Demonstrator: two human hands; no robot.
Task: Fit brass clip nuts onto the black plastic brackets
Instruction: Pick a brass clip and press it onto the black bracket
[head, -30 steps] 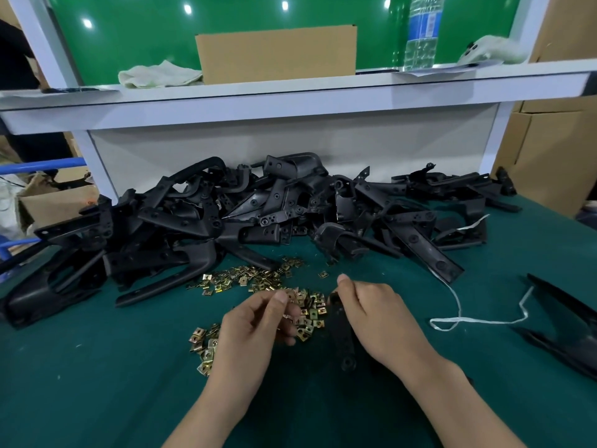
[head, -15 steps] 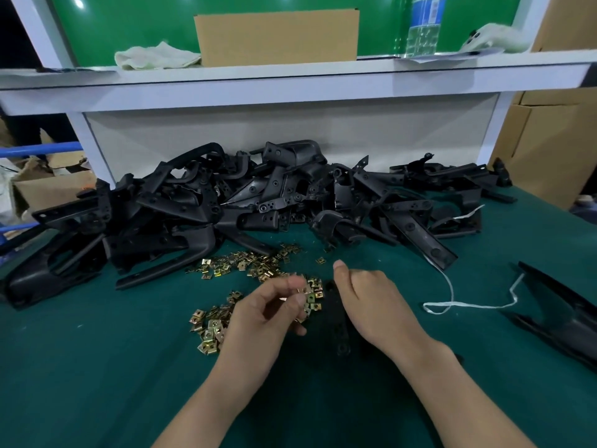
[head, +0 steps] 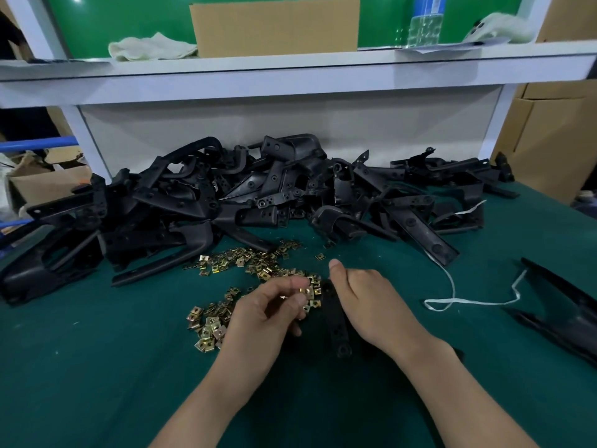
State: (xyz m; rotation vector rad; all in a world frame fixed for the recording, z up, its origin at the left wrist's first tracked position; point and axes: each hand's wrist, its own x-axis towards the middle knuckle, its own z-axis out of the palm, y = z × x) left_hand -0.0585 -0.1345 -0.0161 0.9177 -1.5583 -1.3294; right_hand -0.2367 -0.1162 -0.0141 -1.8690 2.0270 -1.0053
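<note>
A flat black plastic bracket (head: 336, 321) lies on the green table between my hands, and my right hand (head: 368, 302) holds it along its right side, thumb pointing up at the far end. My left hand (head: 268, 308) pinches a brass clip nut (head: 303, 291) between thumb and fingers, just left of the bracket's far end. Loose brass clip nuts (head: 245, 263) are scattered on the table beyond and left of my left hand. A big heap of black brackets (head: 245, 202) lies along the back.
A white string (head: 452, 295) trails on the table to the right. A large black part (head: 568, 318) lies at the right edge. A white shelf (head: 290, 72) overhangs the heap, bearing a cardboard box (head: 274, 27), a cloth and a bottle.
My left hand has lifted from the clip nut pile and moved a little right towards the bracket's far end, with a clip nut in its fingertips. My right hand stays on the bracket.
</note>
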